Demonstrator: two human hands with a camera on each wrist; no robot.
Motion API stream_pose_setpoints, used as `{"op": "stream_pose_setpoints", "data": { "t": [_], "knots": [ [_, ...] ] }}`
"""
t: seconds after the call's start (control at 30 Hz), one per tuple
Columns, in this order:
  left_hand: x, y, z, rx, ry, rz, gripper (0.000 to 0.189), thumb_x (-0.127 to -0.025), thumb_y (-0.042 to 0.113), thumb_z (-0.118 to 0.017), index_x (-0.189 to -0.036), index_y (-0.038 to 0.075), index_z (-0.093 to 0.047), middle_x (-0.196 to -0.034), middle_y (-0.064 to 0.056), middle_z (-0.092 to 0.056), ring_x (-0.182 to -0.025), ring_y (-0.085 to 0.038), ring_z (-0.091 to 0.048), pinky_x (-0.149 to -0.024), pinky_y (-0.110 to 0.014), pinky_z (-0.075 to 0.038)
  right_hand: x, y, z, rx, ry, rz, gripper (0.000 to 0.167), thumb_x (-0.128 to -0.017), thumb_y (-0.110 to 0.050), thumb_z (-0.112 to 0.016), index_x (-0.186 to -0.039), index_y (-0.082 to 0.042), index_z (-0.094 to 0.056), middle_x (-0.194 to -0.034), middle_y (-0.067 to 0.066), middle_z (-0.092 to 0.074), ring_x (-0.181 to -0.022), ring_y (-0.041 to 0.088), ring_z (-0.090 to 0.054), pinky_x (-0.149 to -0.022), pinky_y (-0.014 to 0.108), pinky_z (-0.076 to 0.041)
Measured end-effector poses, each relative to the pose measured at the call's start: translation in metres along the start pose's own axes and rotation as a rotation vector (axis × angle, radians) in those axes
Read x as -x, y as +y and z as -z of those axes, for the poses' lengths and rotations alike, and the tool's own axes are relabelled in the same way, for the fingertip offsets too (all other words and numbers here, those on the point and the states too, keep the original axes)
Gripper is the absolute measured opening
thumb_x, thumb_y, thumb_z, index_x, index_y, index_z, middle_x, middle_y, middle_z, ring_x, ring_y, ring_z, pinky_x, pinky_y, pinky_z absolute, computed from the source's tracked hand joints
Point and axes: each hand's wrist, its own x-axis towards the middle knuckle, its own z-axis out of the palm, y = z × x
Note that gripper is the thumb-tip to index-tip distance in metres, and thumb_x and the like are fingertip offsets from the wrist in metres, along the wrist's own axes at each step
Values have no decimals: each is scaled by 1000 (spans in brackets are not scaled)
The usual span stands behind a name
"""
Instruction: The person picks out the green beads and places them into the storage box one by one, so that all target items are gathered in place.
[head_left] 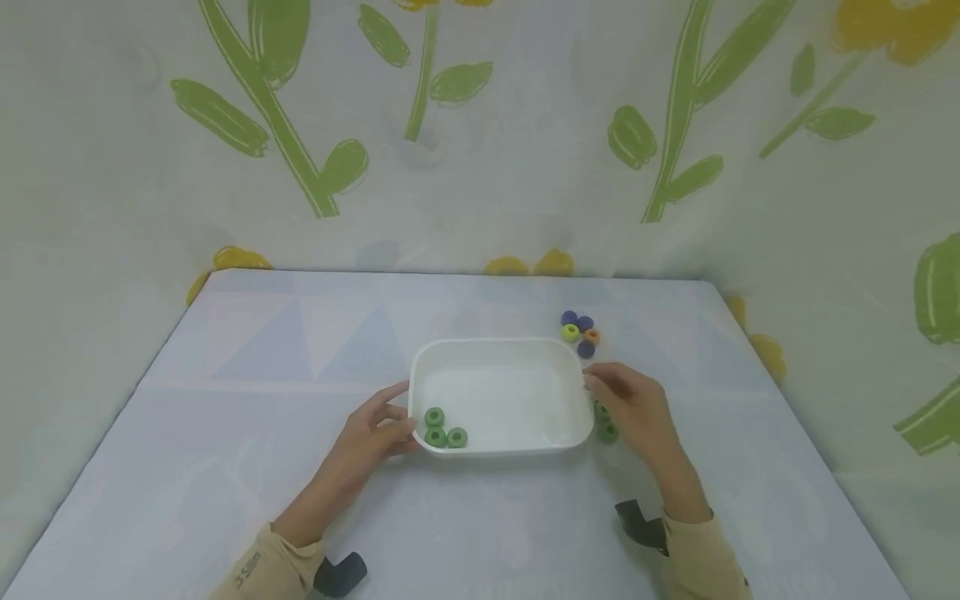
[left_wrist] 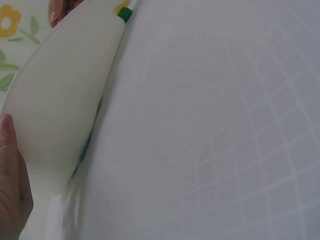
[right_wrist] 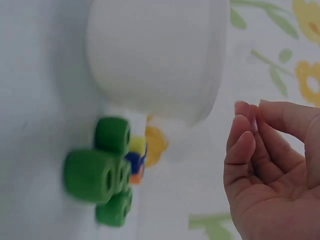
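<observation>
A white rectangular tray sits between my hands, with three green beads in its near left corner. My left hand grips the tray's left end; in the left wrist view the thumb lies against its outer wall. My right hand is by the right rim, fingers loosely curled and thumb meeting a fingertip. The right wrist view shows a gap between those fingertips and the tray, and nothing visible in them. Several large green beads lie on the table beside the tray's right end, partly hidden in the head view.
Past the tray's far right corner lies a small group of beads: blue, yellow and orange. The pale table meets a flower-patterned backdrop at the far side.
</observation>
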Motion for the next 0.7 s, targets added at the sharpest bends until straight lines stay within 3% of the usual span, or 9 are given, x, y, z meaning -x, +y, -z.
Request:
{"op": "stream_pose_setpoints", "data": {
  "t": [0.1,0.27,0.57,0.7],
  "knots": [
    [-1,0,0,-4,-2,-2,64,-94,11,-62,-154,14,-38,-106,-8,-58,-94,-16,-68,-90,-31,-63,6,16,6,31,39,-54,23,-97,-25,-67,-113,-10,-72,-110,8,-75,-94,-4,-62,-81,7,-53],
    [-2,0,0,-6,7,8,63,-94,10,-61,-153,16,-40,-106,-8,-58,-93,-16,-68,-90,-30,-63,18,36,13,48,35,-117,29,-93,-24,-73,-116,-7,-71,-111,10,-74,-92,-11,-57,-82,6,-51],
    [0,0,0,-3,-12,-13,64,-95,10,-61,-155,12,-37,-106,-7,-58,-95,-15,-68,-89,-28,-63,28,53,16,110,-28,-211,32,-91,-23,-74,-119,-8,-70,-105,9,-73,-94,13,-63,-76,16,-54],
    [-1,-2,1,-1,-15,-9,64,-96,11,-61,-155,14,-37,-107,-6,-58,-94,-15,-69,-90,-28,-63,30,60,14,92,-61,-242,37,-88,-26,-78,-120,-9,-69,-105,10,-72,-92,15,-64,-73,17,-54]
  ]
}}
